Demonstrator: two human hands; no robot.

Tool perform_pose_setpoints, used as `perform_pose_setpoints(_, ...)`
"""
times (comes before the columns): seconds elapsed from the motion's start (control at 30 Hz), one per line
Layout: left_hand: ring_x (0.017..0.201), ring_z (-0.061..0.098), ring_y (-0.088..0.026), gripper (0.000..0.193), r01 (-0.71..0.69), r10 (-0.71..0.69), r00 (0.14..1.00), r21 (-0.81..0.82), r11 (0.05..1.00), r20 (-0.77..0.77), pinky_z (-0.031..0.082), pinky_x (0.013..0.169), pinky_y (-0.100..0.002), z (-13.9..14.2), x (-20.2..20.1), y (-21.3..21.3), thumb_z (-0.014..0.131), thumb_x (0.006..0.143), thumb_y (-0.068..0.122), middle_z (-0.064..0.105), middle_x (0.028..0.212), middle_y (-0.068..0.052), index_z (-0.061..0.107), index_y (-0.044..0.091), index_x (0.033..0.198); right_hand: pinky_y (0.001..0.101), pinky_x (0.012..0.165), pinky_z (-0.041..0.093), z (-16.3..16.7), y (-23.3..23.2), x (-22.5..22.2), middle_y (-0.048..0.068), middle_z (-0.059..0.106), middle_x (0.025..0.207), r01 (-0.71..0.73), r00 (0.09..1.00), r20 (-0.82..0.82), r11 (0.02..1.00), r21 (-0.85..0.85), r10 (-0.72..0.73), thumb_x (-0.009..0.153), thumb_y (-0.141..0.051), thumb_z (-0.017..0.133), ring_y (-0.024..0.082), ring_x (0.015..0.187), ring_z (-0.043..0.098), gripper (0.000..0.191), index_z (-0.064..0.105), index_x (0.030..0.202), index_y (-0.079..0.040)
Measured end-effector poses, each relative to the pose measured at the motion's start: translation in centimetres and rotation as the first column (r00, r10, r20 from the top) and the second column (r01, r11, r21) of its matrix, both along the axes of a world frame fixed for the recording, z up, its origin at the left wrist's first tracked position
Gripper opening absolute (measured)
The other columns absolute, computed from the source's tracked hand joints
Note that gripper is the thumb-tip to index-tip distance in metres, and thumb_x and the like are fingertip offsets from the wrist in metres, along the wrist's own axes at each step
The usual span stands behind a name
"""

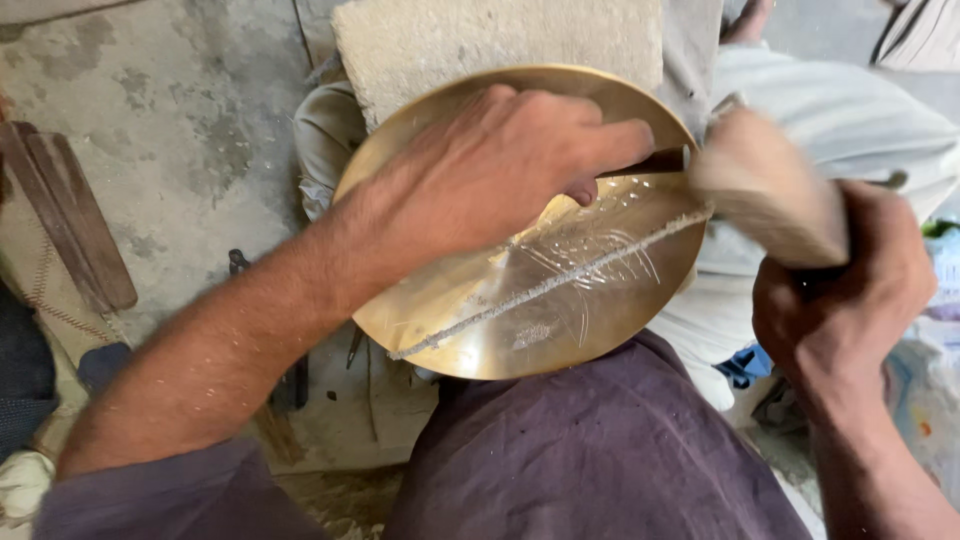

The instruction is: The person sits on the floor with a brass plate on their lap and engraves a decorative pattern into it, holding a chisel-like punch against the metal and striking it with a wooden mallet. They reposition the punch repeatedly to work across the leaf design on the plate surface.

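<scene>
So the left hand (500, 170) was flat-ish on top of a round brass plate (470, 330), fingers curled over it and pinning a thin dark tool (655, 162) against the surface. The plate sat in the middle, propped on the person's lap with its far edge near a grey stone block (480, 40). The right hand (840, 300) was closed tight around a wooden mallet (770, 190), blurred, just right of the plate's rim

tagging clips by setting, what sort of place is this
Probably a small metalworking workshop at floor level: a left hand steadies a brass dish, the right hand swings a wooden mallet, on a stained concrete floor.
</scene>
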State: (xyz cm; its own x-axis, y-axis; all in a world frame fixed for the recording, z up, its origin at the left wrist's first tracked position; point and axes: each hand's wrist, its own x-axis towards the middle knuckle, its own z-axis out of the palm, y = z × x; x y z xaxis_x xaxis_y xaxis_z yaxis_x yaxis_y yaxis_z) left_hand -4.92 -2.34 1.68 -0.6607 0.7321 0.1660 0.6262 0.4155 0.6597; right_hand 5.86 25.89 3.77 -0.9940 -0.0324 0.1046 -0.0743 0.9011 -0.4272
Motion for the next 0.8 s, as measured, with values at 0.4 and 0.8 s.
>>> perform_pose_setpoints(0.4, 0.062, 0.064, -0.013, 0.019, 0.006, -0.007, 1.000, -0.026, 1.000, -0.029, 0.049, 0.042, -0.027, -0.2, 0.3, 0.0, 0.062, 0.098, -0.001, 0.063, 0.074, -0.004, 0.063, 0.007, 0.116, 0.0329, 0.085, 0.055, -1.8, 0.8, 0.0, 0.017, 0.066, 0.108, -0.040, 0.999, -0.037, 0.983, -0.179, 0.034, 0.100, 0.010, 0.069, 0.023, 0.096, 0.067, 0.033, 0.049, 0.126, 0.004)
perform_pose_setpoints(0.8, 0.078, 0.068, -0.016, 0.031, -0.554, 0.549, 0.832, 0.154, 0.818, 0.077, 0.058, 0.062, -0.030, -1.6, 6.3, -0.9, 0.072, 0.105, 0.022, 0.068, 0.097, -0.006, 0.060, 0.006, 0.130, 0.0381, 0.064, 0.051, 4.6, -1.3, -8.0, 0.022, 0.061, 0.090, -0.312, 0.950, 0.113, 0.911, 0.270, 0.292, 0.093, 0.012, 0.065, 0.029, 0.073, 0.061, 0.030, 0.057, 0.122, 0.010)
